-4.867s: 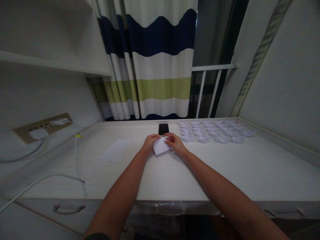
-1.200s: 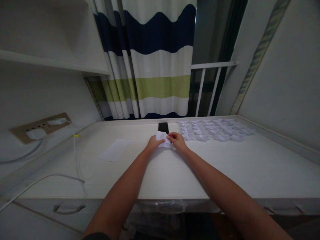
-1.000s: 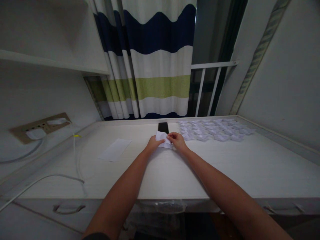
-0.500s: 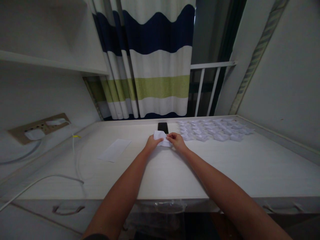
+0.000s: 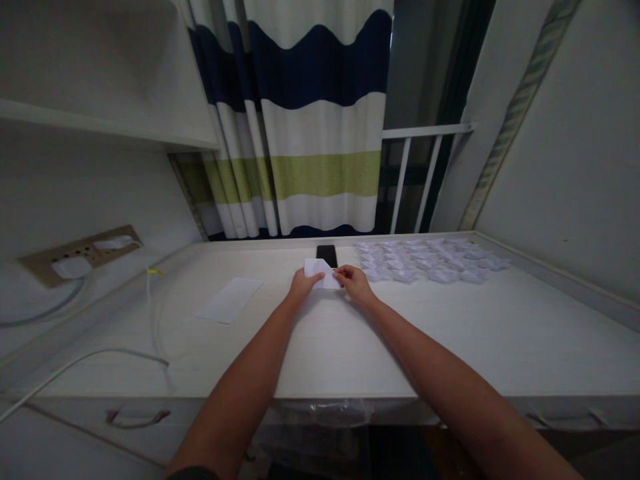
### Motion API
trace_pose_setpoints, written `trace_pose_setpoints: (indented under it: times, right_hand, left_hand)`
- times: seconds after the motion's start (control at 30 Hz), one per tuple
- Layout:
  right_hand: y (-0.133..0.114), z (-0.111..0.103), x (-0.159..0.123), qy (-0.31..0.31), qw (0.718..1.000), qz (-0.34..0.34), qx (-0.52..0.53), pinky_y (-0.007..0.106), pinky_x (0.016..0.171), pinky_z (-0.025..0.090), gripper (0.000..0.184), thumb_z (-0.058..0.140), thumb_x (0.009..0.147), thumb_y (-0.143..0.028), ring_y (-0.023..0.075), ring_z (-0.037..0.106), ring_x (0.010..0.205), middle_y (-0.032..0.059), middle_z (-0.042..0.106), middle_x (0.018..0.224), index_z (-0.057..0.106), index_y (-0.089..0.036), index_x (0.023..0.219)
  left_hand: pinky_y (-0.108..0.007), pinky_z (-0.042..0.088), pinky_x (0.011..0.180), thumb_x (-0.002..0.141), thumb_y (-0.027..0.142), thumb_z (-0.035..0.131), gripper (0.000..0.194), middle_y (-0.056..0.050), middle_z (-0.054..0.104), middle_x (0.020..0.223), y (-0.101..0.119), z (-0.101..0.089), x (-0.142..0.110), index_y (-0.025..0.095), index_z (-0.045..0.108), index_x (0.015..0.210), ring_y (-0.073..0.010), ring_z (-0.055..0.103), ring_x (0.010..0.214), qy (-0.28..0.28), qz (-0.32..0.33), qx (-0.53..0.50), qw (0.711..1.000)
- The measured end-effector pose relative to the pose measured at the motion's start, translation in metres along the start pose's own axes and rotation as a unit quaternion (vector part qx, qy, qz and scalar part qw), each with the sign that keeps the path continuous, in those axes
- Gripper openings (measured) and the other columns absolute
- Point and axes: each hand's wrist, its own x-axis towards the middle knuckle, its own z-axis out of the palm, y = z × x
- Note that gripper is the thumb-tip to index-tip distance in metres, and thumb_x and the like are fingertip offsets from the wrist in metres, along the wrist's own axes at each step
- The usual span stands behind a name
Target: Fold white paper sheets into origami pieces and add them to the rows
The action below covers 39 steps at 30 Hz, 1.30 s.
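Note:
Both of my hands meet over a small white folded paper [image 5: 320, 273] at the far middle of the white desk [image 5: 350, 340]. My left hand [image 5: 301, 288] grips its left side with the fingers closed on it. My right hand [image 5: 355, 283] pinches its right edge. The paper is partly folded and part of it is hidden behind my fingers. A black phone [image 5: 327, 254] lies flat just beyond the paper.
Several small folded white papers [image 5: 430, 260] lie in rows at the far right of the desk. A flat white sheet [image 5: 231, 300] rests to the left. Cables [image 5: 125, 353] run from a wall power strip [image 5: 80, 257]. A striped curtain [image 5: 300, 120] hangs behind.
The paper has been refolded between my hands and its upper flap has shifted a little left. My hands have stayed at the same spot on the desk.

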Motion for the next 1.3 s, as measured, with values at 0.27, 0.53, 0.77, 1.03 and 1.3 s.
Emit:
trace_pose_setpoints:
  times: [0.27, 0.53, 0.77, 1.03, 1.3]
  right_hand:
    - [-0.003, -0.003, -0.003, -0.009, 0.999, -0.024, -0.042, 0.021, 0.046, 0.032, 0.021, 0.054, 0.067, -0.036, 0.0089, 0.042, 0.047, -0.0030, 0.048, 0.050, 0.058, -0.015, 0.068]
    - [-0.009, -0.006, -0.002, -0.010, 0.993, -0.032, -0.113, 0.022, 0.049, 0.032, 0.018, 0.051, 0.069, -0.030, 0.0097, 0.043, 0.048, -0.0022, 0.051, 0.051, 0.062, -0.015, 0.073]
    - [-0.008, -0.005, -0.001, -0.003, 0.991, -0.039, -0.128, 0.022, 0.050, 0.032, 0.018, 0.051, 0.069, -0.028, 0.0098, 0.042, 0.048, -0.0022, 0.050, 0.051, 0.063, -0.015, 0.073]
    - [-0.004, -0.005, -0.001, -0.022, 0.993, -0.069, -0.098, 0.023, 0.056, 0.040, 0.022, 0.046, 0.073, -0.025, 0.0117, 0.050, 0.060, 0.0036, 0.062, 0.074, 0.065, -0.017, 0.080]
    - [-0.004, -0.005, -0.002, 0.003, 0.990, -0.069, -0.120, 0.025, 0.061, 0.041, 0.019, 0.050, 0.070, -0.025, 0.0127, 0.052, 0.062, 0.0027, 0.062, 0.069, 0.065, -0.016, 0.077]
  left_hand:
    - [-0.031, 0.047, 0.069, 0.054, 0.025, 0.069, 0.033, -0.010, 0.067, 0.082, -0.002, -0.001, 0.001, 0.008, 0.063, 0.083, -0.0227, 0.062, 0.077, 0.002, 0.005, 0.000, 1.000]
    - [-0.030, 0.047, 0.070, 0.054, 0.026, 0.070, 0.034, -0.010, 0.068, 0.082, -0.003, -0.002, 0.001, 0.009, 0.063, 0.082, -0.0216, 0.062, 0.078, 0.001, 0.014, -0.001, 1.000]
    - [-0.031, 0.047, 0.070, 0.055, 0.025, 0.069, 0.034, -0.010, 0.067, 0.082, -0.002, -0.001, 0.001, 0.008, 0.063, 0.083, -0.0216, 0.061, 0.076, -0.004, 0.012, -0.005, 1.000]
    - [-0.030, 0.047, 0.070, 0.052, 0.029, 0.070, 0.039, -0.010, 0.067, 0.084, -0.007, -0.002, 0.004, 0.008, 0.062, 0.085, -0.0213, 0.061, 0.078, 0.010, 0.002, -0.050, 0.999]
    - [-0.030, 0.048, 0.069, 0.050, 0.029, 0.071, 0.042, -0.010, 0.067, 0.086, -0.011, -0.001, 0.006, 0.009, 0.063, 0.086, -0.0208, 0.062, 0.076, -0.023, -0.010, -0.072, 0.997]
